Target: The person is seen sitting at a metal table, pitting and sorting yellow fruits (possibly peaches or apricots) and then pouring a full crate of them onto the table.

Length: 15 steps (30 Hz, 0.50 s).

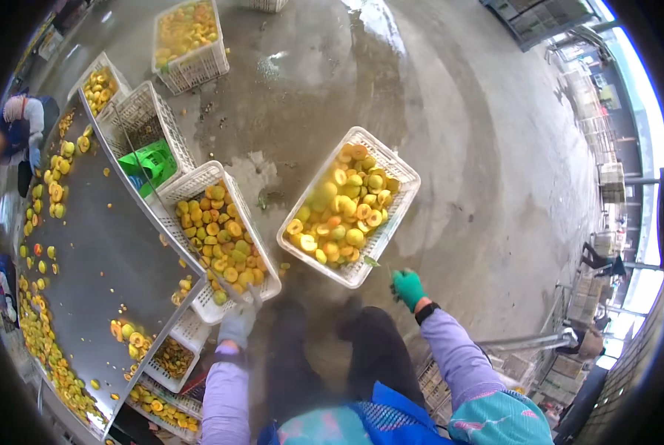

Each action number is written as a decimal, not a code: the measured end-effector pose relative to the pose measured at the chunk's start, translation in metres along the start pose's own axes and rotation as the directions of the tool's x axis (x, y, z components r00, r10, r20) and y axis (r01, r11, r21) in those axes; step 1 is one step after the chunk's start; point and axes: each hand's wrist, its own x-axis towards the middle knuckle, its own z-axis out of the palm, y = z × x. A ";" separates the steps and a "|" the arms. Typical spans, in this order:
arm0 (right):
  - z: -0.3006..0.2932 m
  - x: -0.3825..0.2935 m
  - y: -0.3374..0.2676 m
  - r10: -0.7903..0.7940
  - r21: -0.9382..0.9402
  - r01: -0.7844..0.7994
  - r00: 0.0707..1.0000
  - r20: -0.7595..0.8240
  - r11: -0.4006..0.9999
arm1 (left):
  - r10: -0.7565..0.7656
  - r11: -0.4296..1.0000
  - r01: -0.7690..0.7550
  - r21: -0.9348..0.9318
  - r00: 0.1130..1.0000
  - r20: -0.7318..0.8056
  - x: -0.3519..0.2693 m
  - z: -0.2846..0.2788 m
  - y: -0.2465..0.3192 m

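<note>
My left hand (237,322), in a pale grey glove, is at the near end of a white plastic crate (273,286) of halved yellow fruit (220,233). A long thin rod (143,169) runs from this hand across that crate towards the crates farther off; the grip on it is blurred. My right hand (408,289), green-gloved with curled fingers, is off the near corner of a second white crate (407,173) filled with pitted fruit halves (345,206). A green leaf (372,261) shows between that corner and the hand. Whether the fingers hold anything thin is unclear.
A metal-edged sorting table (115,233) with scattered fruit curves along the left. Beside it, a crate (168,133) contains a green bag (151,164). Another full crate (195,72) stands ahead on the wet concrete floor (465,183). A person (23,125) is across the table.
</note>
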 end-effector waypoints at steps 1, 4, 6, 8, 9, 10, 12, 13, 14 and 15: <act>0.000 0.048 -0.004 -0.029 -0.084 0.029 1.000 0.005 0.996 | 0.070 0.995 -0.073 0.070 0.997 0.043 0.025 0.022 0.007; -0.054 0.204 -0.003 -0.236 -0.552 0.120 0.961 -0.143 0.825 | -0.048 0.927 0.106 -0.361 0.985 0.167 0.085 0.066 0.110; -0.026 0.256 -0.055 -0.532 -0.655 0.348 0.841 -0.098 0.671 | -0.310 0.407 0.561 -0.721 0.827 0.469 0.113 0.121 0.115; -0.052 0.340 -0.086 -0.802 -0.815 0.458 0.597 -0.014 0.355 | -0.462 0.574 0.528 -0.626 0.840 0.284 0.140 0.178 0.168; -0.035 0.361 -0.114 -0.726 -0.768 0.462 0.687 -0.006 0.443 | -0.579 0.720 0.527 -0.451 0.815 0.028 0.149 0.200 0.172; -0.029 0.397 -0.126 -0.799 -0.895 0.371 0.601 0.028 0.247 | -0.589 0.615 0.470 -0.633 0.807 0.026 0.157 0.225 0.172; -0.016 0.452 -0.149 -0.711 -0.882 0.430 0.680 0.178 0.190 | -0.730 0.118 0.244 -0.963 0.679 0.082 0.163 0.263 0.177; -0.042 0.488 -0.156 -0.700 -0.656 0.627 0.684 0.206 0.420 | -0.743 -0.263 0.047 -0.964 0.628 0.233 0.172 0.265 0.210; -0.064 0.521 -0.162 -0.552 -0.515 0.624 0.775 0.309 0.587 | -0.698 -0.255 0.043 -0.966 0.683 0.215 0.179 0.273 0.220; -0.054 0.527 -0.157 -0.540 -0.519 0.608 0.788 0.296 0.601 | -0.674 -0.212 0.038 -0.977 0.718 0.174 0.176 0.276 0.210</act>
